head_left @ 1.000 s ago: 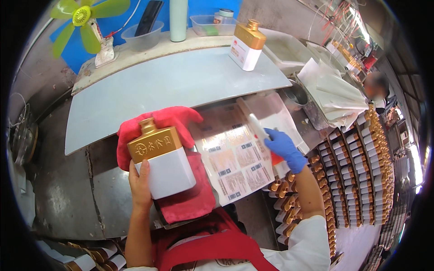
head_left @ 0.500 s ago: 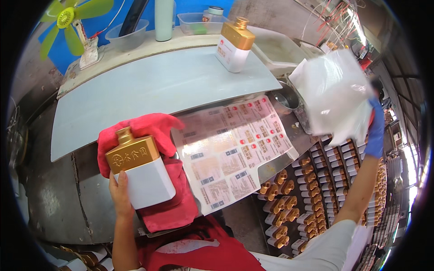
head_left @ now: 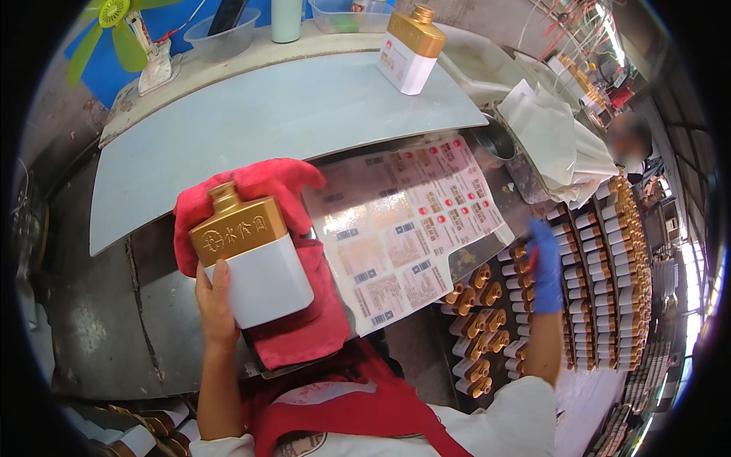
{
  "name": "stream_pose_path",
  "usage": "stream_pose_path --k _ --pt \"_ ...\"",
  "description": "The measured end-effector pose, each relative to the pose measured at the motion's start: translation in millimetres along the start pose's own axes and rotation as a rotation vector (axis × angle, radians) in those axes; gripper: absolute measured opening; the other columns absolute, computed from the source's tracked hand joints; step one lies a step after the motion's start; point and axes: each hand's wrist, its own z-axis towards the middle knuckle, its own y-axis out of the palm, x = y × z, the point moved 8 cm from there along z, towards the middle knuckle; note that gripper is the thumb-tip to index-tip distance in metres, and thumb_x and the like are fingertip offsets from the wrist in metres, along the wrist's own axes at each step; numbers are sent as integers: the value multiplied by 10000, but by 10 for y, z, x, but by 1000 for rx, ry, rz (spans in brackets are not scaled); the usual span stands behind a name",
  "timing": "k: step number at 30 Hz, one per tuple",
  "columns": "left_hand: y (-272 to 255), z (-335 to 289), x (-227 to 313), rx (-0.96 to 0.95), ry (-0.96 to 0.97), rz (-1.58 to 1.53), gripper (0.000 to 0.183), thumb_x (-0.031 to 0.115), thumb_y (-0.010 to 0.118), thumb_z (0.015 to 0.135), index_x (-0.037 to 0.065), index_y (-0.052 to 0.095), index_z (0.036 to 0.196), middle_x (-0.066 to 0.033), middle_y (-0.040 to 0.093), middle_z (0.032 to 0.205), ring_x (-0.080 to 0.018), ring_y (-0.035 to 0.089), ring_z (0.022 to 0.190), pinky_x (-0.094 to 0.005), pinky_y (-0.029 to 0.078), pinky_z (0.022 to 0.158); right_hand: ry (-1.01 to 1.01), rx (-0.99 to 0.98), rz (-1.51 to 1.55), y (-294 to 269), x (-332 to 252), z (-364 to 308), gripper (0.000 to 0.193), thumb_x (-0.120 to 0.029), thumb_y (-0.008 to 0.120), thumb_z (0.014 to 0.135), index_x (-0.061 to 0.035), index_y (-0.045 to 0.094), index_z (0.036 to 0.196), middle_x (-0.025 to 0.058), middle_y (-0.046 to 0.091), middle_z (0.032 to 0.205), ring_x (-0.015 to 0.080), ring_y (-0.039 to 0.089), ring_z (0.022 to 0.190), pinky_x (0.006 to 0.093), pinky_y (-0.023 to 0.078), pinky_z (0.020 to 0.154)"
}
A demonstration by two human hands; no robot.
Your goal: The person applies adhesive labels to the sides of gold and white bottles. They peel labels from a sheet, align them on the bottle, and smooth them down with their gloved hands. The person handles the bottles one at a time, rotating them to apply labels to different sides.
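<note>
My left hand grips a flat-sided bottle with a gold shoulder and neck and a white body, thumb on its front. The bottle leans tilted against a bunched red cloth. Right of it, on the bench, a sheet of printed labels with red dots and gold print lies flat. My right hand, in a blue glove, is beyond the sheet's right edge. Motion blurs its fingers; something small and red shows at them, too unclear to name.
Another gold-and-white bottle stands on the pale board. White sheets drape over a tray at right, beside a metal cup. Rows of similar bottles fill the right side. A green fan stands far left.
My right hand has let go of the crumpled white sheet, now draped on the tray, and has come down and left. My left hand still holds the bottle.
</note>
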Motion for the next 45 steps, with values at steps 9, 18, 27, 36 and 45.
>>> stream_pose_path --k 9,18,27,36,45 --pt "24 14 -34 15 -13 -76 383 252 542 950 5 450 1228 -67 571 1098 -109 550 963 -261 451 848 231 -161 -124 1048 1120 -1865 227 -250 639 891 -34 599 833 20 580 672 63 490 504 209 377 456" --pt "106 44 2 -40 -2 -90 353 243 578 934 8 479 1178 -58 578 1065 -103 540 945 -264 442 847 186 230 42 1392 1148 -1975 257 -258 711 829 -18 621 832 13 570 637 75 461 471 222 336 418" --pt "-5 -44 97 -26 68 -130 471 221 608 922 7 373 1269 -93 544 1097 -122 527 965 -265 432 870 -421 255 -550 666 -35 -1847 105 -83 707 775 -5 638 789 -27 584 654 36 496 584 214 423 524" --pt "39 -587 873 -89 582 517 445 390 440 981 -5 635 1044 -57 543 1034 -119 487 802 -246 418 741 -945 -983 -870 2605 -1842 -2938 125 -161 733 725 -110 643 795 42 602 663 187 589 559 302 458 515" --pt "207 -656 652 -315 35 131 308 296 613 894 -3 662 950 -19 557 868 -67 454 701 -209 378 635 -443 -1360 -597 3525 -1473 -2533 183 -194 707 756 -34 683 842 64 650 708 134 599 648 267 485 641"
